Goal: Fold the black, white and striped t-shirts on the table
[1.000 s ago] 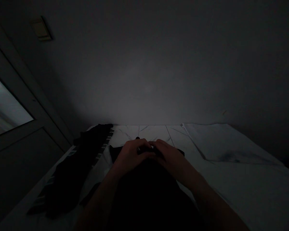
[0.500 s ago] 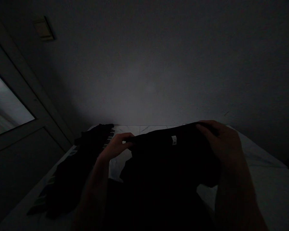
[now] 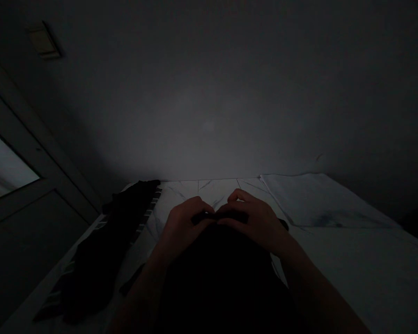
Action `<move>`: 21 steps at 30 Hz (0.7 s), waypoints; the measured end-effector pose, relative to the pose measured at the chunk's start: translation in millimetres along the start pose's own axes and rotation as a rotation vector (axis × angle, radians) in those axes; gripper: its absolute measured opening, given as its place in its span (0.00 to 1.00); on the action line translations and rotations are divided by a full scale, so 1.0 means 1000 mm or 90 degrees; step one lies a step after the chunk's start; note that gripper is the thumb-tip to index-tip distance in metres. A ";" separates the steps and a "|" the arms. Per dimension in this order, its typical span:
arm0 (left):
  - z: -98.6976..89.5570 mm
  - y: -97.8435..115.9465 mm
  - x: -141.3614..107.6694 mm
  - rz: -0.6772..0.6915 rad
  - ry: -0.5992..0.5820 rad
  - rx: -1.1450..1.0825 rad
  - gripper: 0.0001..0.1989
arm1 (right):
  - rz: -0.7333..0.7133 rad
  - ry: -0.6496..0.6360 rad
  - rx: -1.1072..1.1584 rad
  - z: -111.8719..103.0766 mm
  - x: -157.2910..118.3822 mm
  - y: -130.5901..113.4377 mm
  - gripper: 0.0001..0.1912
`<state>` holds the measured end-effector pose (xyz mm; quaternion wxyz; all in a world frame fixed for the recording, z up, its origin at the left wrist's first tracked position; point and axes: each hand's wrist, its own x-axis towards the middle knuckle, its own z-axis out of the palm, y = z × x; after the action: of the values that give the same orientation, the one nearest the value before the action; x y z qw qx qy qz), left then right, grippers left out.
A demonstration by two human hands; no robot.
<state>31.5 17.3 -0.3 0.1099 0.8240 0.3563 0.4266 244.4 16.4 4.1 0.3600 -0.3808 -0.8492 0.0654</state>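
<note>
A black garment [image 3: 223,273] hangs from both hands at the lower middle, its upper edge bunched between them. My left hand [image 3: 188,222] pinches that edge between thumb and fingers. Close beside it, nearly touching, my right hand [image 3: 252,218] grips the same edge, fingers curled over it. Folds and details of the cloth are lost in the dark.
Dark clothes [image 3: 101,250] and a striped cloth [image 3: 149,211] lie along the left of the white marbled surface [image 3: 362,273]. A pale cloth [image 3: 299,195] lies flat at the back right. Behind stands a grey wall; a door [image 3: 31,204] is at the left.
Both hands have come together at the middle, bunching the garment's edge that was stretched wide. Its white label no longer shows. The pale cloth at the back right has come into sight.
</note>
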 end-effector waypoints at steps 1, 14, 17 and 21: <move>-0.002 0.000 0.000 -0.003 -0.003 0.024 0.05 | 0.000 -0.012 -0.005 0.000 0.001 0.003 0.04; -0.041 -0.009 0.000 -0.098 0.004 -0.012 0.11 | 0.029 0.030 0.083 -0.016 0.003 0.016 0.05; -0.041 -0.006 0.000 -0.073 -0.005 -0.023 0.11 | 0.010 0.036 0.094 -0.016 0.004 0.016 0.06; -0.041 -0.003 0.001 -0.054 -0.023 0.002 0.09 | -0.001 0.027 0.109 -0.017 0.004 0.018 0.06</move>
<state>-1.8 15.4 23.7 0.1332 0.8158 0.3898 0.4060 264.3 29.3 11.7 0.4094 -0.3492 -0.8329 0.1295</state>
